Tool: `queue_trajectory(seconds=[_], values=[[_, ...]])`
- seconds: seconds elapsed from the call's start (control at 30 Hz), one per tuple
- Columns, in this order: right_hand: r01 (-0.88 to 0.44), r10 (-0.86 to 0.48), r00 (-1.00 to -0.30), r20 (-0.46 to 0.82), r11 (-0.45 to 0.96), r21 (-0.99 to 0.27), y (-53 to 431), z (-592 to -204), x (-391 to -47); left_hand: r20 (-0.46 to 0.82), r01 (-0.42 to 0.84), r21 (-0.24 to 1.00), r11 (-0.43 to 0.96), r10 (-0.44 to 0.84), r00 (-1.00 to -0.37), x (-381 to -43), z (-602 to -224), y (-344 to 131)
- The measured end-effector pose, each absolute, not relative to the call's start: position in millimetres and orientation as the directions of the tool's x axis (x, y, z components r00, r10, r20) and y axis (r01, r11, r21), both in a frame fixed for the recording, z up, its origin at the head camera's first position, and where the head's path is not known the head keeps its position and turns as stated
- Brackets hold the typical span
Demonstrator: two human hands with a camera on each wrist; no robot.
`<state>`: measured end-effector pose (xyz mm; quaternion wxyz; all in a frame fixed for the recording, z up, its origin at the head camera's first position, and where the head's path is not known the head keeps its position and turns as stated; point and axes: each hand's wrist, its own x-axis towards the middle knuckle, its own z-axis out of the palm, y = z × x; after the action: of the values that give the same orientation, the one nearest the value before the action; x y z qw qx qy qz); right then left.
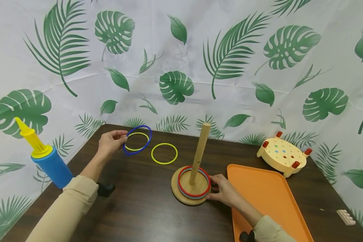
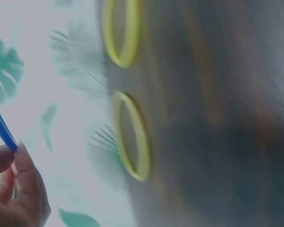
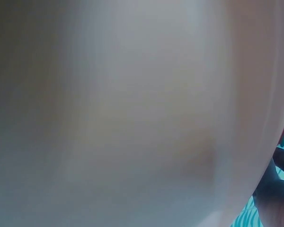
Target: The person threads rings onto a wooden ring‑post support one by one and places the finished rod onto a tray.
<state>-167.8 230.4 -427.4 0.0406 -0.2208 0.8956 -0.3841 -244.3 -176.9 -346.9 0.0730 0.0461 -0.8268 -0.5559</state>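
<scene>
The left hand (image 1: pixel 110 141) pinches a blue ring (image 1: pixel 151 135) by its near edge, thumb and fingers closed on it, and the ring is tilted above the far left of the desk (image 1: pixel 133 208). Through it shows a yellow ring (image 1: pixel 134 150) lying flat; a second yellow ring (image 1: pixel 164 163) lies just to its right.

The right hand (image 1: pixel 225 191) is at the right edge of a round wooden base (image 1: pixel 174 186), thumb and fingertips apart; I cannot tell whether they grip it, and the right wrist view is mostly blocked. A wooden post (image 1: pixel 200 153) rises from the base, with a red ring (image 1: pixel 196 196) around its foot, on top of a grayish-blue one. An orange tray (image 1: pixel 260 195) lies beside that hand.
</scene>
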Motion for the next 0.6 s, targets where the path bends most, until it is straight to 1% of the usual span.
queue_trajectory(seconds=[0.13, 0.23, 0.6], values=[[-0.373, -0.424, -0.899, 0.107, 0.617, -0.693, 230.6, -428.2, -167.8, 0.128, 0.096, 0.932, 0.351, -0.069, -0.989, -238.9, -323.4, -152.2], [-0.375, -0.424, -0.899, 0.110, 0.616, -0.693, 231.1, -429.0, -167.6, 0.152, 0.139, 0.937, 0.319, -0.016, -0.988, -235.1, -308.7, -135.0], [-0.376, -0.428, -0.897, 0.113, 0.602, -0.704, 230.8, -427.9, -167.9, 0.224, 0.236, 0.948, 0.215, 0.078, -0.972, -223.6, -274.1, -89.4]])
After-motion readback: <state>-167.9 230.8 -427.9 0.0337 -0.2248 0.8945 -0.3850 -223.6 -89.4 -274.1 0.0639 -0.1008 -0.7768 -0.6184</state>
